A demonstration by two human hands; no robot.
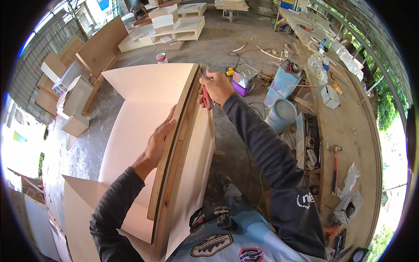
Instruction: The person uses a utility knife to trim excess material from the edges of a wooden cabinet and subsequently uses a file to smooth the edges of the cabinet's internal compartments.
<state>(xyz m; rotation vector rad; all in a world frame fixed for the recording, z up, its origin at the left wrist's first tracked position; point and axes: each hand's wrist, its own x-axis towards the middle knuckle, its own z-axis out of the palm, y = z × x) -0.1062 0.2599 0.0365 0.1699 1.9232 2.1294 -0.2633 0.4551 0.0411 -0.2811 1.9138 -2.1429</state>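
Note:
Before me stands a large cabinet carcass with pale cream inner faces. Along its upright side runs a long wooden edge with a thin dark strip lengthwise in it. My left hand lies against the inner side of this edge, about midway along, its fingers stretched out. At the far end of the edge, my right hand is closed around a red-handled tool. The fingers partly cover the tool, and its exact kind cannot be made out.
A long workbench runs along the right, with a hammer on it. Beside it stand a bucket, a blue tin and a purple container. Cabinet parts and panels stand behind. A person is far off.

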